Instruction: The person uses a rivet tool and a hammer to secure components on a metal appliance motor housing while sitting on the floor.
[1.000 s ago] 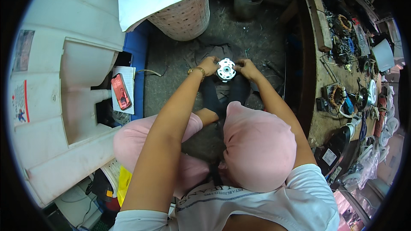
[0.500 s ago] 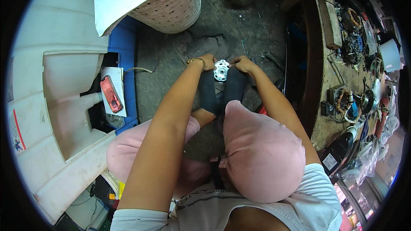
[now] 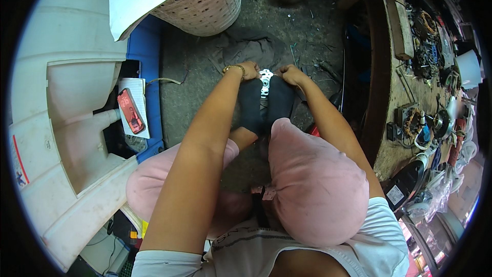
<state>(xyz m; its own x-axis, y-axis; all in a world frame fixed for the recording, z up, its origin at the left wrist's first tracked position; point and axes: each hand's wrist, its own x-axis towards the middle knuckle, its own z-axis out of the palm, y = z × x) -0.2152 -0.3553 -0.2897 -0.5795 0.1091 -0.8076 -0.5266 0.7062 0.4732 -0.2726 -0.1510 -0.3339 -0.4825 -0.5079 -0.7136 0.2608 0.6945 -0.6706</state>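
Note:
A silvery cast-metal motor end cover (image 3: 265,78) with a round hub stands between my two feet, which are in dark socks (image 3: 251,105). The socks hide its sides. My left hand (image 3: 249,71), with a gold-coloured bracelet at the wrist, has its fingers closed at the cover's upper left edge. At the opposite edge, the bent fingers of my right hand (image 3: 292,75) pinch at the cover; their tips are partly hidden and small.
A dark cloth (image 3: 248,51) lies on the floor beyond my hands. To the left, a phone (image 3: 131,111) rests on a notepad (image 3: 144,128) by a large white plastic body. A perforated basket (image 3: 205,7) stands ahead. On the right is a wooden workbench (image 3: 385,143) crowded with motor parts and wires.
The end cover has sunk and tilted between my feet, so less of its face shows. Both hands have moved slightly with it, and my feet sit closer around it.

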